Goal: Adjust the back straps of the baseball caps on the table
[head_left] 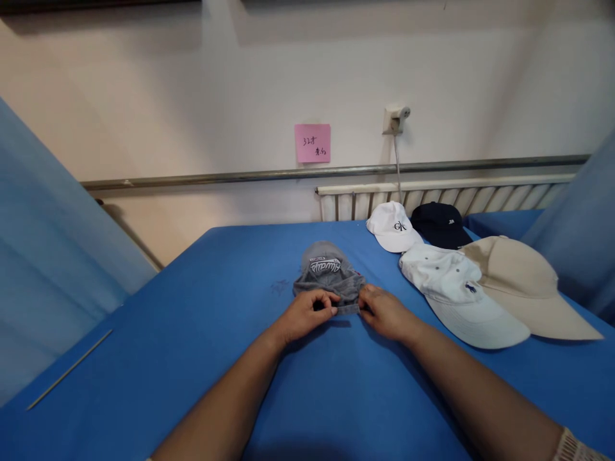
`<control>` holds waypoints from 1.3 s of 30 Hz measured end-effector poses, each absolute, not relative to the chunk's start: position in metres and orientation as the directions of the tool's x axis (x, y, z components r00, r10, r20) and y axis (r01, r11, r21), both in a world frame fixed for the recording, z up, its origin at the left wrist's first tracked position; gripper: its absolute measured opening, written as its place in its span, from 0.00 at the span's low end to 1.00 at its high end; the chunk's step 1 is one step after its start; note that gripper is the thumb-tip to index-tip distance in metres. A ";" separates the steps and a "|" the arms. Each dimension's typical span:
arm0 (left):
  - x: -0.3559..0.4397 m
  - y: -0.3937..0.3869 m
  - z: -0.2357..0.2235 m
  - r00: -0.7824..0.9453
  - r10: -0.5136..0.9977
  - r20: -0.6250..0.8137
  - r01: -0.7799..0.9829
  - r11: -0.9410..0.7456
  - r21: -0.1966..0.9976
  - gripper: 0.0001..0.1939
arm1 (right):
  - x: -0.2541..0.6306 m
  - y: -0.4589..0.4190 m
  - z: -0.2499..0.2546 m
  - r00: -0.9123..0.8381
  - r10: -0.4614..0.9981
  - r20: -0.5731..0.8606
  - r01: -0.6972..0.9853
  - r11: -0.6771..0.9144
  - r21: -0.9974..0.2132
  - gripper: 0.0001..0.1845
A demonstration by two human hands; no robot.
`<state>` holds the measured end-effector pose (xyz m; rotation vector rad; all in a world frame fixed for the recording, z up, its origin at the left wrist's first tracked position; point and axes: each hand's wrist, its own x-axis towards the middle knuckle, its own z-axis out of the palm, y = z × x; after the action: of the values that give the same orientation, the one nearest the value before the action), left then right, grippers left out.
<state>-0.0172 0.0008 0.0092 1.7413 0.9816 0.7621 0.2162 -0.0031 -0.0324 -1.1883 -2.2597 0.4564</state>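
A grey baseball cap point(321, 261) with white lettering lies on the blue table, its brim pointing away from me and its back strap toward me. My left hand point(310, 312) pinches the left part of the strap between thumb and fingers. At the right end of the strap, my right hand point(382, 310) is closed on the cap's back edge. The fingertips partly cover the strap, so whether it is fastened cannot be made out.
At the right lie a white cap point(393, 224), a dark navy cap point(439, 223), a pale cap point(456, 291) and a beige cap point(516, 269). A thin stick point(70, 369) lies at the left edge. Behind the blue table point(202, 307) are a rail point(240, 176) and a radiator point(346, 203).
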 end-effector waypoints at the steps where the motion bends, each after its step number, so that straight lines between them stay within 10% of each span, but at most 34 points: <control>1: -0.016 0.001 0.009 0.443 0.893 0.075 0.246 -0.202 0.948 0.10 | 0.215 -0.002 -0.033 -0.436 0.840 0.323 0.639 0.542 -0.546 0.05; 7: -0.019 0.000 0.025 0.002 0.972 0.236 0.078 -0.236 0.969 0.12 | 0.212 0.004 -0.031 0.091 0.864 0.496 0.300 0.451 -0.841 0.04; 13: -0.022 -0.004 0.039 -0.090 0.968 0.233 -0.054 -0.238 0.970 0.13 | 0.211 0.005 -0.021 0.334 0.861 0.385 -0.020 0.415 -0.910 0.14; 27: 0.008 -0.011 0.003 0.185 0.981 0.059 -0.029 -0.054 0.998 0.15 | 0.188 -0.012 -0.024 -0.138 0.989 0.045 -0.423 -0.018 -0.906 0.21; 39: 0.010 -0.010 -0.002 0.278 0.955 0.102 -0.043 -0.094 0.995 0.13 | 0.182 -0.013 -0.036 -0.186 0.965 0.183 -0.254 0.132 -0.958 0.18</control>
<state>0.0103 -0.0100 -0.0015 1.3806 0.9278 1.0798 0.1816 -0.0126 -0.0360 -0.8066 -1.2453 1.3421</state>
